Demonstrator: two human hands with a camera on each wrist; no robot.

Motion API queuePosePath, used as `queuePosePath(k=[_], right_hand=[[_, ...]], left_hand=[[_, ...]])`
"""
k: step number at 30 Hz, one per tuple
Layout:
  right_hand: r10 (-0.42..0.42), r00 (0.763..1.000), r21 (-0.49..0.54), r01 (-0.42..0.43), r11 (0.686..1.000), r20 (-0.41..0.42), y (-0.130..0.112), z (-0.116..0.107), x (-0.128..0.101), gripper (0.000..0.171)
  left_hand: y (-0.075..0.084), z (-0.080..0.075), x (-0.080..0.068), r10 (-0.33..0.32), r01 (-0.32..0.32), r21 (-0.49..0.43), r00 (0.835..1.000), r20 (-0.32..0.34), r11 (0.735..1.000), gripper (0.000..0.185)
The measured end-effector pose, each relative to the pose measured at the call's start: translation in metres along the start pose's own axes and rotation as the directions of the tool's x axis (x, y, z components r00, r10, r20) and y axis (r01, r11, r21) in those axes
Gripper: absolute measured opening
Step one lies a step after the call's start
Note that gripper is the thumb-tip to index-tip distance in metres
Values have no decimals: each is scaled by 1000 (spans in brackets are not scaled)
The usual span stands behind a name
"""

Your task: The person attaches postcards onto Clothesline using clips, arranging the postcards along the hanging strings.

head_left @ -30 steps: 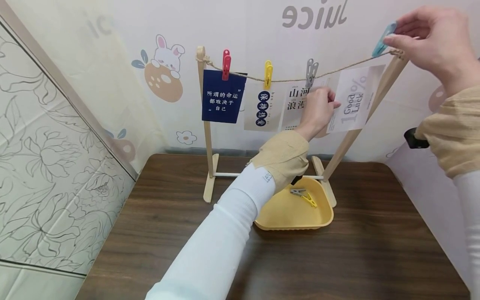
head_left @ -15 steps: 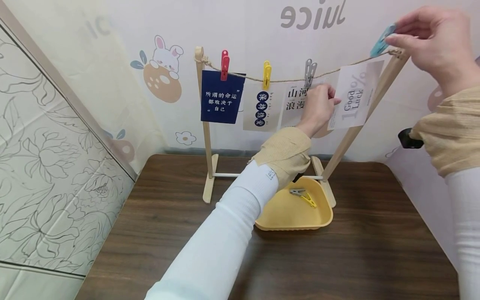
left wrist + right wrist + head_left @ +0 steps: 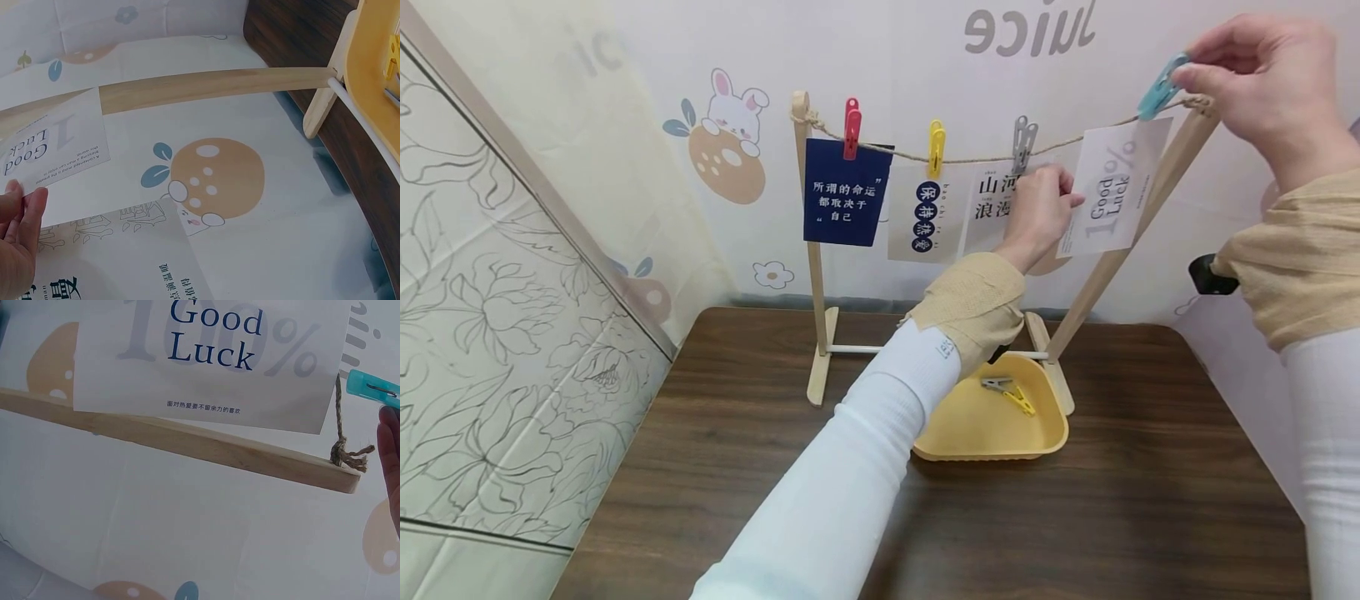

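In the head view my left hand (image 3: 1040,212) pinches the left edge of a white "Good Luck" card (image 3: 1116,196); the left wrist view shows its thumb and fingers at that edge. My right hand (image 3: 1273,96) pinches a light blue clothespin (image 3: 1162,86) at the right end of a twine line (image 3: 977,161). The clothespin's tip overlaps the twine and the card's top edge in the head view. From the line hang a navy card (image 3: 844,200) under a red clothespin (image 3: 852,129), a beige card (image 3: 951,212) under a yellow one, and a white card (image 3: 988,232) under a grey one.
Two wooden posts (image 3: 815,275) on flat feet hold the twine above a brown table (image 3: 737,467). Below the line stands a yellow basin (image 3: 985,456) with a grey and a yellow clothespin (image 3: 1018,400) inside. A printed curtain (image 3: 887,67) hangs behind.
The "Good Luck" card has risen slightly along with my left hand, its top edge now at the twine. The blue clothespin has shifted a little down and left, to the card's top edge.
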State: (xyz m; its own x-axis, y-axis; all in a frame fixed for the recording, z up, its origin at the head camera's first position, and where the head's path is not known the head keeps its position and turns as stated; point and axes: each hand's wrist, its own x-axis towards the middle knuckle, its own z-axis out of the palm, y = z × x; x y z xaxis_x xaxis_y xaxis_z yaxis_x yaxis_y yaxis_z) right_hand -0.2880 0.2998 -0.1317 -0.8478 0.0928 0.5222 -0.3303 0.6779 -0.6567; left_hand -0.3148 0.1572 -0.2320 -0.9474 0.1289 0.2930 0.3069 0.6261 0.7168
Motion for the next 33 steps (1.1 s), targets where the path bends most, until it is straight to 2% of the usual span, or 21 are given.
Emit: queuePosePath(k=[4,11,18,24,29,33], right_hand=[[12,1000,-2,-12,1000,3,-3,2,2,20],[-10,1000,6,10,1000,3,-1,7,2,24],[37,999,90,-39,995,26,0,6,4,27],[51,998,-4,-51,999,44,-1,4,4,26],[28,998,-110,-21,994,61,0,5,0,21],[28,997,-153,-16,988,77,2,6,-2,19]], left_hand=[[0,0,0,-3,3,-14,1000,-1,1000,9],[0,0,-1,12,-11,12,1000,-10,1000,10],[-1,1,-2,5,-5,-3,1000,-10,1000,10],[-2,1,-3,25,-25,-7,1000,-9,1000,10],[-3,2,-4,31,-31,-2,1000,-5,1000,10],[-3,3,-4,29,-29,6,1000,-5,1000,10]])
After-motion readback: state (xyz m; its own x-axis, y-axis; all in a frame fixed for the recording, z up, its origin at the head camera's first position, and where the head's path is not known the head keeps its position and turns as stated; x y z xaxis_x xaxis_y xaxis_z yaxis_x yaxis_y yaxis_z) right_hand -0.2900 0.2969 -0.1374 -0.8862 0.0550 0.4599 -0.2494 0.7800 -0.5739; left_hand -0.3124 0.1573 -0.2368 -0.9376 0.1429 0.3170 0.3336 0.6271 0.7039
